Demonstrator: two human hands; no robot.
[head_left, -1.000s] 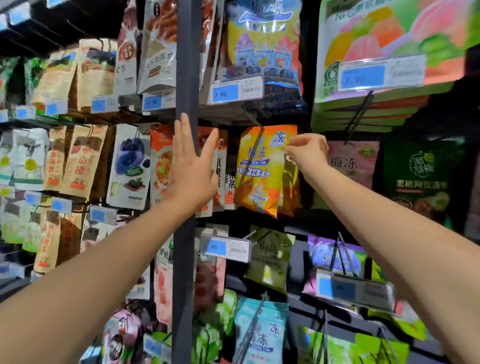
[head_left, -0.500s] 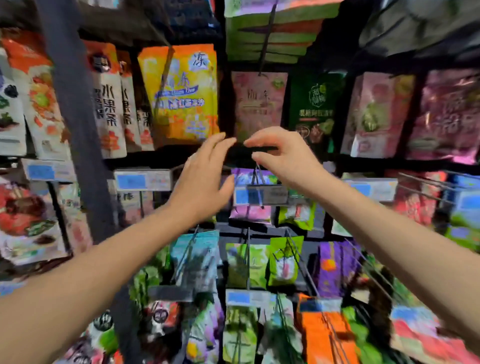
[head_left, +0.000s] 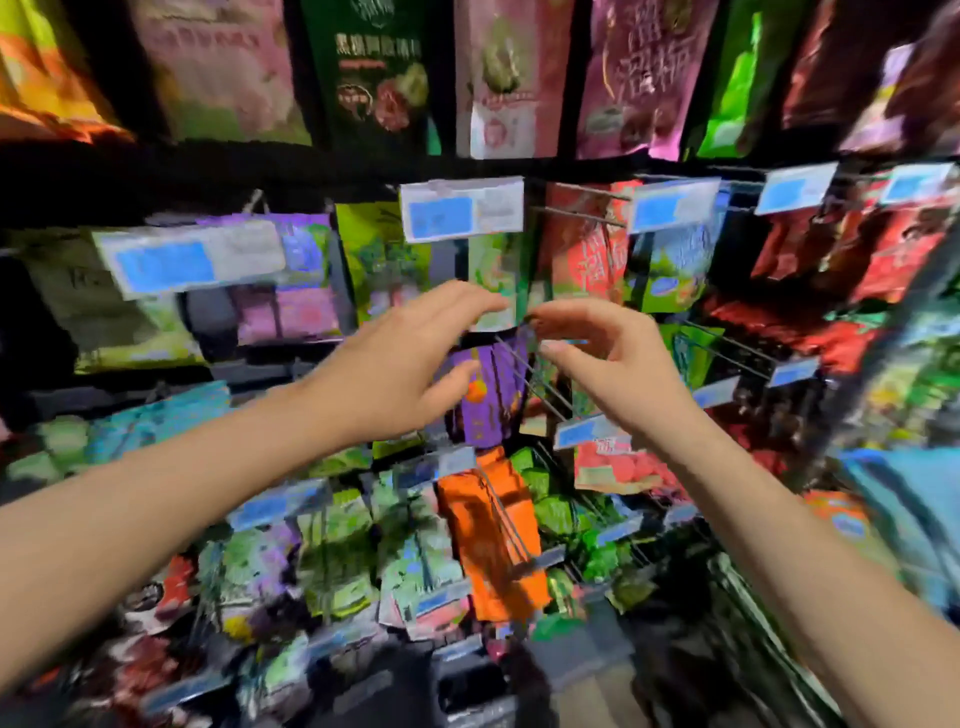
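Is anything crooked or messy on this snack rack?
Yes. The orange packet below the purple packet hangs slanted, with its bottom end further right than its top. The price tag at upper left also sits tilted. Blur hides any tears or spills.

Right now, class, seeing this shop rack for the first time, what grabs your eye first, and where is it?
The left hand and right hand reach in at the centre, fingertips almost meeting in front of a glossy purple foil packet hung on a wire peg. Just below it hangs a bright orange foil packet, and above the hands sits a white price tag with a blue panel.
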